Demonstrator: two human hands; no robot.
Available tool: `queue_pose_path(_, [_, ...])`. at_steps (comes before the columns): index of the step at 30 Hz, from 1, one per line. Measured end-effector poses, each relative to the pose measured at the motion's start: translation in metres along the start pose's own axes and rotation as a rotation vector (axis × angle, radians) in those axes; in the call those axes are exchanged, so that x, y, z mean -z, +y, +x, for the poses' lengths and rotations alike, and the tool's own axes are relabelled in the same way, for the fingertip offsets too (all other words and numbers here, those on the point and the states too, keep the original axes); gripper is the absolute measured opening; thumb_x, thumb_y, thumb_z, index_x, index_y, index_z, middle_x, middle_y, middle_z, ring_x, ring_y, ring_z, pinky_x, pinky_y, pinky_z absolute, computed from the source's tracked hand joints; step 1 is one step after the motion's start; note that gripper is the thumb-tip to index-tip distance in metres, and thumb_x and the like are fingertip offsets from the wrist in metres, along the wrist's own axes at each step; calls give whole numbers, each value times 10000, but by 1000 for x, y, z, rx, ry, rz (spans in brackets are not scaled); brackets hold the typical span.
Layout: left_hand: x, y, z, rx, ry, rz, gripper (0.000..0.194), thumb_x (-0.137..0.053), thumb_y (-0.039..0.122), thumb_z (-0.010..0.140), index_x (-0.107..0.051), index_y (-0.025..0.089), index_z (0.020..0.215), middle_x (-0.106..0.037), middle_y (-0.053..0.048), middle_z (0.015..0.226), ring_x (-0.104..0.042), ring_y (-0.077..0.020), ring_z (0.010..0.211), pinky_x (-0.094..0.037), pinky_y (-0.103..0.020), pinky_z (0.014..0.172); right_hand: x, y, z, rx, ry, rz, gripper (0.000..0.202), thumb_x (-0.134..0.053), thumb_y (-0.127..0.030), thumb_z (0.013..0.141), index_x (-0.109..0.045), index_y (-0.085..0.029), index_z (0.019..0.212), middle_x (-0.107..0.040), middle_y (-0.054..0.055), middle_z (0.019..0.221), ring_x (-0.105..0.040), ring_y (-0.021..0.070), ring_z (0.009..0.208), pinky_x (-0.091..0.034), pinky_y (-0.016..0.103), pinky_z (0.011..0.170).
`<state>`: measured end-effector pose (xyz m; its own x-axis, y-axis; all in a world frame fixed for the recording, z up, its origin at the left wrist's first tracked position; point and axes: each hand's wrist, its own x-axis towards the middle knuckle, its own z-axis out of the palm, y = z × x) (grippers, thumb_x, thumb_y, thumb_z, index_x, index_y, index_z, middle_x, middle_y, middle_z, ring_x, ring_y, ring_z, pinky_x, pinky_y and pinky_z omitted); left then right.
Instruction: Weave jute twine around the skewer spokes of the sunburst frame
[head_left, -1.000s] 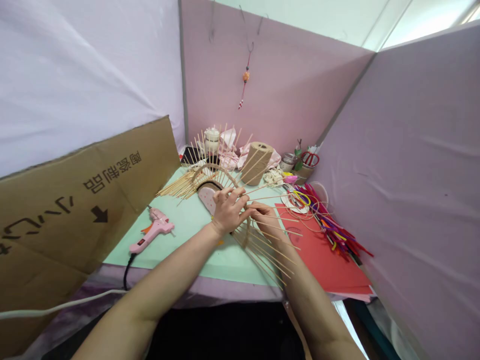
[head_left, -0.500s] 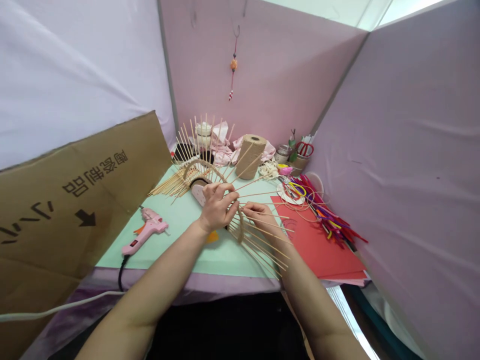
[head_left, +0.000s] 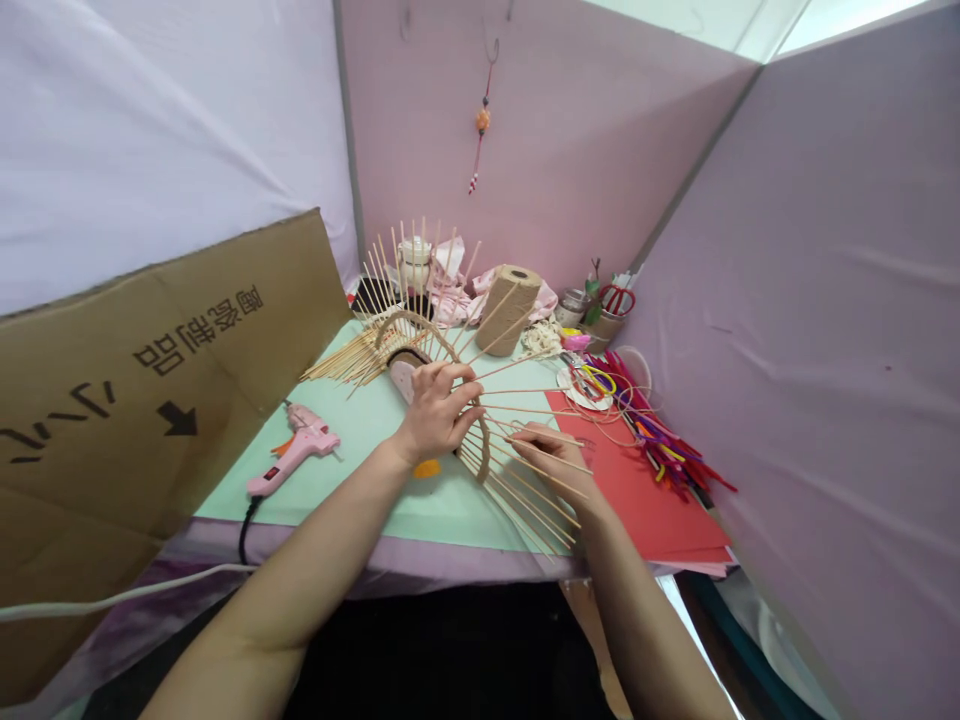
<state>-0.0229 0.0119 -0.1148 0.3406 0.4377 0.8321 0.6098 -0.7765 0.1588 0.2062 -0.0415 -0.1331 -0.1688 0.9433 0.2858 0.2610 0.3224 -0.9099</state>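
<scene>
A fan-shaped weaving of thin wooden sticks (head_left: 529,499) and a curved band of brown cord (head_left: 485,455) spreads outward from a rounded base (head_left: 400,376). My left hand (head_left: 441,412) is closed on the band near the middle of the fan, fingers bent over it and covering that part. To its right, my right hand (head_left: 553,458) is pinched together among the stick ends. Between its fingertips is what looks like a thin tan cord, running toward the band; the sticks partly hide it.
Left lies a pink glue gun (head_left: 296,450) beside a cardboard panel (head_left: 172,420). A brown cord spool (head_left: 508,311) stands behind, near loose sticks (head_left: 337,362). On the right are red sheets (head_left: 637,505), bundled pipe cleaners (head_left: 660,440) and a pot holding red-handled scissors (head_left: 619,299).
My right hand has drawn away from the band, right and slightly toward me. My left hand keeps its grip on the weaving. The view has shifted slightly.
</scene>
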Motion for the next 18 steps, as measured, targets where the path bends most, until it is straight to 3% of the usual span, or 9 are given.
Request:
queue_pose_path(7, [4,3,-3,-30,105,-11,166,-559,328,910,-641,213,996,-593,-102,1087,-423,-258,1080,-343,-436,967,4,-14,-11,141,64,-101,161,-692,-358,868,-778,-223,882,-647,24,730,-577,158,698,-442,283,667])
queue_pose_path(13, [6,1,-2,-28,75,-32,189,-506,309,915,-637,216,1014,-587,-102,1105,-418,-260,1084,-339,-450,974,8,-18,-22,98,16,-205,204,-649,-370,905,-771,-210,873,-703,58,819,-627,187,769,-476,306,721])
queue_pose_path(18, [4,5,-3,9,95,-23,184,-548,352,893,-643,222,983,-593,-100,1095,-420,-268,1095,-334,-453,978,8,-21,-28,183,9,-247,190,-637,-352,913,-776,-223,920,-716,65,810,-632,191,748,-487,317,692])
